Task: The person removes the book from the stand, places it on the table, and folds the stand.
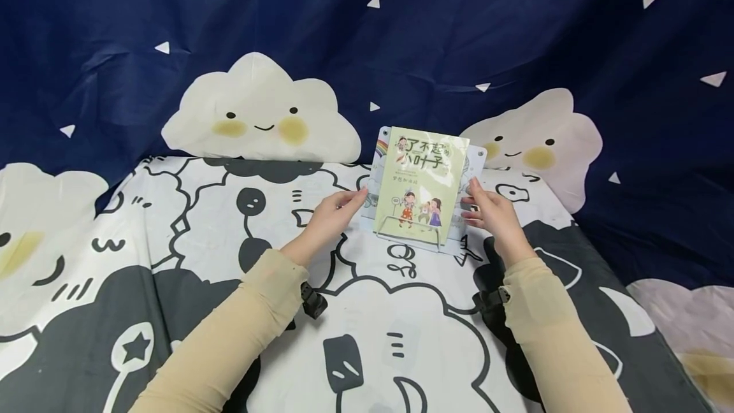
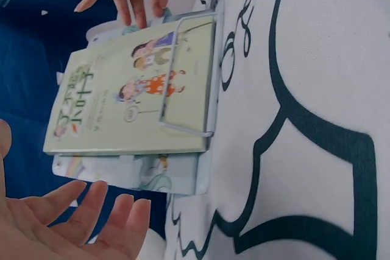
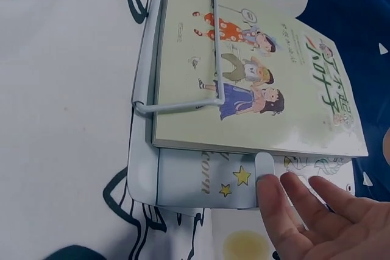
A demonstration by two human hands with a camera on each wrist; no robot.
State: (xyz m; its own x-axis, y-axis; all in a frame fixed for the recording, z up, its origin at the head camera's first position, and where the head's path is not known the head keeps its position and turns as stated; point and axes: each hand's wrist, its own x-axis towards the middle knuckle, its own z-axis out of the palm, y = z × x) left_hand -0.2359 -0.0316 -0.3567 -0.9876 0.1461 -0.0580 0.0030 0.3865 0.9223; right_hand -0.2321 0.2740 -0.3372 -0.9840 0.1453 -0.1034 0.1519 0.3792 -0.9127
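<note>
Both hands are held with fingers extended at the sides of the stand [image 1: 474,159], and nothing is gripped. The left hand [image 1: 329,218] is held just beside the left edge, apparently without contact. At the right edge, a tab [image 3: 264,165] is overlapped by a fingertip of the right hand [image 1: 496,212]; whether it is pressed cannot be told. The book [image 1: 420,185] is propped on the stand, tilted back, and is retained near its bottom by a wire [image 3: 217,47]. The stand is set on a printed cloth [image 1: 401,311].

The stand is judged to be thin, stiff and fairly light; the glossy book cover is likely to be slippery. Both side edges should be grasped evenly, low down; the wire should not be used as a handle.

The title [image 3: 329,83] can be read as 了不起的小叶子; smaller print is not reliably legible. Lettering [image 3: 205,172] ending in "corn" is printed on the stand, beside yellow stars [image 3: 242,175].
</note>
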